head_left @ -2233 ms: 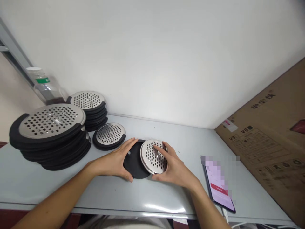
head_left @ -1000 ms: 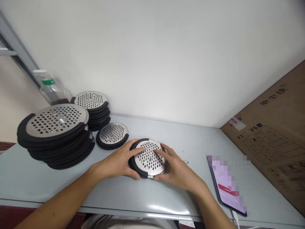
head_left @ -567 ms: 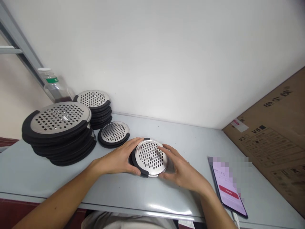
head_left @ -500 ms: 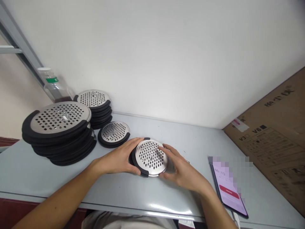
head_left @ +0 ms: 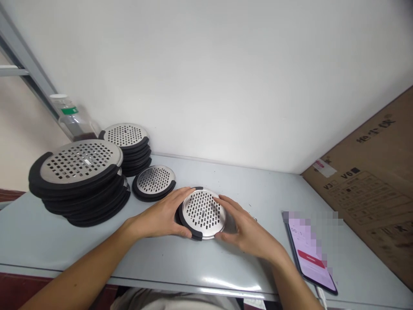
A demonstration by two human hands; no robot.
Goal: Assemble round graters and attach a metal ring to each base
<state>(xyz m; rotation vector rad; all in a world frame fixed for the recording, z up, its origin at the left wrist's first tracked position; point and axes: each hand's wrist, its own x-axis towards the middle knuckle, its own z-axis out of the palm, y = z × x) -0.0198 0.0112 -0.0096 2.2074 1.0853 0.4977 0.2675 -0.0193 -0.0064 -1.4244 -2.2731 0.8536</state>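
Left hand (head_left: 164, 216) around disc (head_left: 204, 214) in holder (head_left: 183, 220)

The fingers of the left hand (head_left: 161, 217) hide part of the black rim (head_left: 196, 235). The right hand (head_left: 245, 228) covers some edge of the round plate (head_left: 204, 211). Right of its fingers, pixel blocks blur the phone (head_left: 306, 241); farther right, the frame cuts off the cardboard box (head_left: 368, 185).
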